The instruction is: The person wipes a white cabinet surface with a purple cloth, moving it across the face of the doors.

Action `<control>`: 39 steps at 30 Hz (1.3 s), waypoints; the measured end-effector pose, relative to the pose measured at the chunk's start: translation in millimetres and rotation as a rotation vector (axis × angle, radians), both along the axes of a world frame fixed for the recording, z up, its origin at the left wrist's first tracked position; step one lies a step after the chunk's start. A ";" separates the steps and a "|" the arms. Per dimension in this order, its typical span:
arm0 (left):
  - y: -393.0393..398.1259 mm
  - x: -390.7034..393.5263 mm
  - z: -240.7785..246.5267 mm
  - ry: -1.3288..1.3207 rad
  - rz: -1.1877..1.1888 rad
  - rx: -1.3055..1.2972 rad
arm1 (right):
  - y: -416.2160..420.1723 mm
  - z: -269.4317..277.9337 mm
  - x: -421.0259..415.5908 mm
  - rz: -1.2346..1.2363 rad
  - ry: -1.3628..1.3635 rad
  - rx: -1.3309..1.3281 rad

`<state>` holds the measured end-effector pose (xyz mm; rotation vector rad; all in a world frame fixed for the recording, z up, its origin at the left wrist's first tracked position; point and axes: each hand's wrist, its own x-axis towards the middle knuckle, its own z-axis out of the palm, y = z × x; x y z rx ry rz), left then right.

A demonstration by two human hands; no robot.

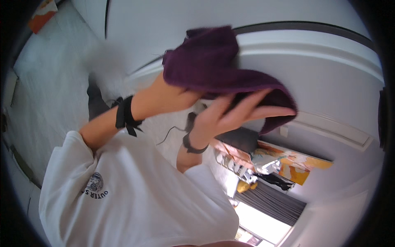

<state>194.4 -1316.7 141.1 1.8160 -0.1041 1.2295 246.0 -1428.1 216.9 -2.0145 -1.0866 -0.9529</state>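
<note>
A dark purple cloth (206,58) hangs folded in front of me, against a pale panel with a dark seam. My left hand (172,95) reaches up into it from below; the cloth covers its fingers, and the back of the hand and wrist show. Beside it, my right hand (225,115) holds the cloth's lower fold, its fingers stretched along the inside and the longest reaching the right-hand bend. The cloth's loose end curls down past those fingertips. Black bands circle both wrists, the left one with a loose strap end.
Pale smooth panels (172,18) rise close ahead, one bordered by a dark curved strip (302,26). Below lies a light marbled floor (46,61) with a thin black cable (168,134). Orange artwork (294,173), a grey curtain (271,200) and a bright window (262,219) appear lower right.
</note>
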 end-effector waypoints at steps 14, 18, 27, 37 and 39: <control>65.2 -44.7 -46.6 0.299 -0.020 0.035 | 19.8 -53.5 -38.4 0.182 0.134 -0.074; 181.4 -42.2 -7.6 0.431 0.167 0.232 | 70.7 0.2 -15.2 0.674 0.371 -0.088; 354.9 78.6 121.9 -0.095 0.416 0.898 | 177.9 110.0 45.9 0.873 0.236 0.623; 348.5 87.7 110.4 -0.085 0.332 0.777 | 201.1 140.0 49.9 0.786 -0.095 0.660; 346.3 95.6 109.2 -0.087 0.289 0.727 | 206.0 145.1 48.0 0.756 -0.148 0.643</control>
